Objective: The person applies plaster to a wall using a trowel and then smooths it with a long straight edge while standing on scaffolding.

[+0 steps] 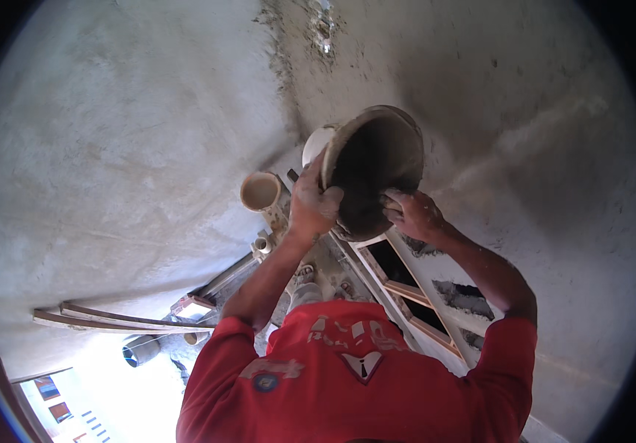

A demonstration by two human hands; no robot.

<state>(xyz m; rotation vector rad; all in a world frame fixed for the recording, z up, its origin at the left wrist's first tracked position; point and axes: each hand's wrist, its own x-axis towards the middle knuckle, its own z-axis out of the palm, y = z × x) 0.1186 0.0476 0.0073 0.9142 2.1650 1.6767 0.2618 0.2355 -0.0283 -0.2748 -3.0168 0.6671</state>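
Observation:
A large round mortar-crusted bucket [372, 133] is tilted in front of me, its dark opening facing right. My left hand [314, 199] grips its left rim, thumb pressed near the edge. My right hand [410, 214] is closed at the lower right of the opening, fingers curled inside on something small and pale that I cannot make out clearly. Past the bucket, to the left, stands a smaller round container [261, 190] with a pale orange rim.
Plastered walls [111, 133] surround me. A short pipe [262, 246] stands near my sandaled feet [304, 272]. Wooden boards [111, 320] jut out at left, near a dark bucket [141, 351] and a bright opening. Wooden frames [399, 284] lie along the right, beside holes in the plaster.

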